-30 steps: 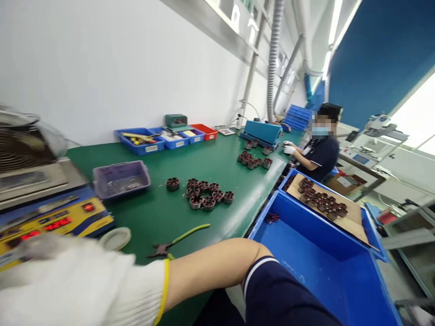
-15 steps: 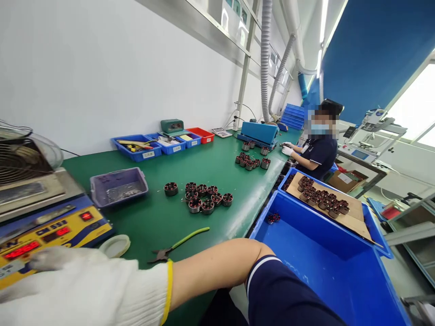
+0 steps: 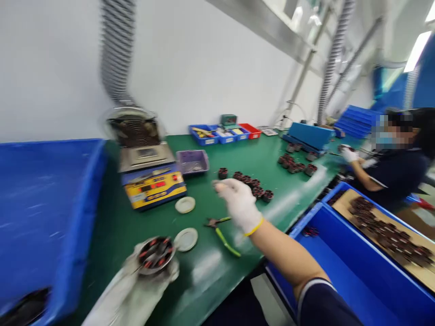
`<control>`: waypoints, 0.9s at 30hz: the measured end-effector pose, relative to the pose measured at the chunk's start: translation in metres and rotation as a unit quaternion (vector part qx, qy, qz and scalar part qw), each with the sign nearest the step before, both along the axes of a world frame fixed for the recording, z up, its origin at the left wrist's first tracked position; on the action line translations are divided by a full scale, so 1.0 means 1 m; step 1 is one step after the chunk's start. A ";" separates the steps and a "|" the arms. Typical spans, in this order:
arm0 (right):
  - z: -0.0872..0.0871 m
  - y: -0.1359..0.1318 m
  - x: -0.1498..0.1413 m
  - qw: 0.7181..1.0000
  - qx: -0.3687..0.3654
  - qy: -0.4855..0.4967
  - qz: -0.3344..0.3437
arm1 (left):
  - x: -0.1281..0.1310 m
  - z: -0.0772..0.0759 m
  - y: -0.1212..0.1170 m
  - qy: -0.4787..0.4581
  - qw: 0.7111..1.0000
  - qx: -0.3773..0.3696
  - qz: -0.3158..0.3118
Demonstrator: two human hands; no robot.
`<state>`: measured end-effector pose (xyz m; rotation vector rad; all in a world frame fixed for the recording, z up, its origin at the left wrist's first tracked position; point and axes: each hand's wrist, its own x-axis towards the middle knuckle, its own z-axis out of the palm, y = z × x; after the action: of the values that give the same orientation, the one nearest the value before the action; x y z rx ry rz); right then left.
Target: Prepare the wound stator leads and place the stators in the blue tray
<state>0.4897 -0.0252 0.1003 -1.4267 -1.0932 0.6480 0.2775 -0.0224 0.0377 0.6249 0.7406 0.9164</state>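
My left hand point(image 3: 149, 274), in a white glove, holds a round wound stator point(image 3: 156, 253) low over the green bench point(image 3: 204, 276). Higher up, my gloved right hand point(image 3: 239, 203) hangs in the air above green-handled cutters point(image 3: 222, 233), its fingers loosely apart and blurred, with nothing seen in them. A cluster of several stators point(image 3: 251, 183) lies just beyond that hand. The whole view is smeared by motion.
A yellow and blue solder pot point(image 3: 152, 185) sits under a fume hose point(image 3: 117, 50), with a purple tray point(image 3: 192, 162) beside it. Two white lids point(image 3: 185, 204) lie nearby. Large blue bins point(image 3: 44, 213) stand left and right. A co-worker point(image 3: 390, 167) works at the far right.
The camera has swung left, bringing the solder pot, hose and left blue bin into view. My right hand rose off the bench edge into the air; my left hand with the stator has appeared.
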 end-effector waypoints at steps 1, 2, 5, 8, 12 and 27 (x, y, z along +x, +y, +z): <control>-0.002 -0.003 0.001 1.000 0.005 0.004 -0.004 | -0.001 0.005 -0.006 -0.007 1.000 -0.001 0.030; -0.008 -0.006 0.000 1.000 0.007 0.012 0.016 | 0.001 0.009 -0.008 -0.027 0.999 -0.004 0.046; -0.036 -0.015 -0.020 0.991 0.064 -0.066 0.099 | 0.014 0.013 0.000 -0.068 0.995 0.025 0.074; -0.057 -0.024 -0.051 0.972 0.093 -0.153 0.154 | 0.022 0.007 0.012 -0.041 0.989 0.068 0.123; -0.063 -0.019 -0.084 0.976 0.063 -0.123 0.167 | 0.025 0.000 0.007 0.057 0.974 0.107 0.192; -0.058 -0.015 -0.072 0.817 -0.146 0.328 0.451 | -0.014 0.004 0.011 0.032 0.976 0.212 -0.036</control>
<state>0.4172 -0.0406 0.0424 -0.7065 -1.0751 1.9005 0.2633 -0.0118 0.0421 1.0555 0.5770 0.9982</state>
